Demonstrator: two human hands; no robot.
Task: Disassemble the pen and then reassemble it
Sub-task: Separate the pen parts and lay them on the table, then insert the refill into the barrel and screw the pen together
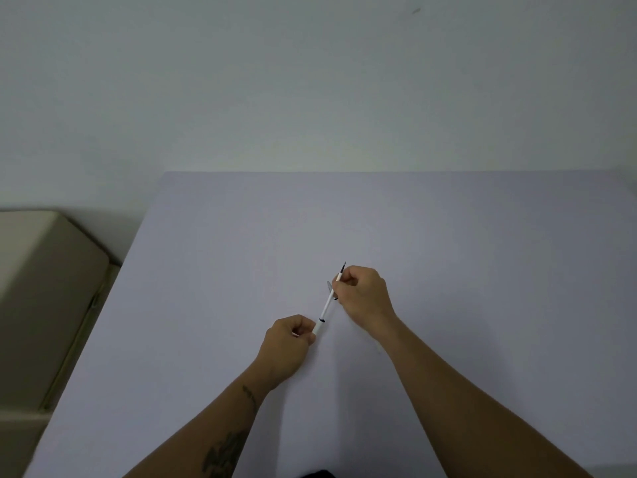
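Observation:
A thin white pen (326,305) with a dark tip pointing up and away is held slanted above the pale table (448,253). My left hand (287,343) pinches the pen's lower end, where a black ring marks a joint. My right hand (362,298) grips the upper part just below the tip. A small greyish piece (329,285) shows beside the pen at my right fingers; what it is cannot be made out.
The table's far edge meets a plain wall. A beige padded seat (44,288) stands off the table's left side. Something dark (319,474) sits at the bottom edge of view.

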